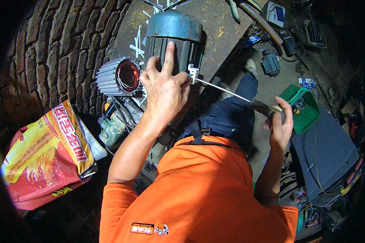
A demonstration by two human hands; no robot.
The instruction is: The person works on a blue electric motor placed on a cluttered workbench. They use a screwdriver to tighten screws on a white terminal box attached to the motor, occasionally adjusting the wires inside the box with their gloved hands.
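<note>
An electric motor [174, 44] with a blue end cover and dark ribbed housing lies on the workbench in front of me. My left hand [166, 83] rests over its near end, one finger stretched along the ribs. Its thumb and a bent finger pinch a small white terminal block [193, 73] at the motor's right side. Their exact contact is partly hidden. In my right hand [281, 123] is a screwdriver [223, 89], its handle between the fingers, index finger raised. The long thin shaft reaches left, its tip at the block. Beside my left hand lies an open ribbed stator housing [109, 77] with reddish windings.
White strips [137, 45] litter the workbench [223, 39]. A hammer [261, 24] overhangs its right edge. On the right are a green basket [310, 117], a dark grey case [322, 155] and a small motor [270, 63]. A printed sack [48, 158] stands left, below a brick wall [64, 45].
</note>
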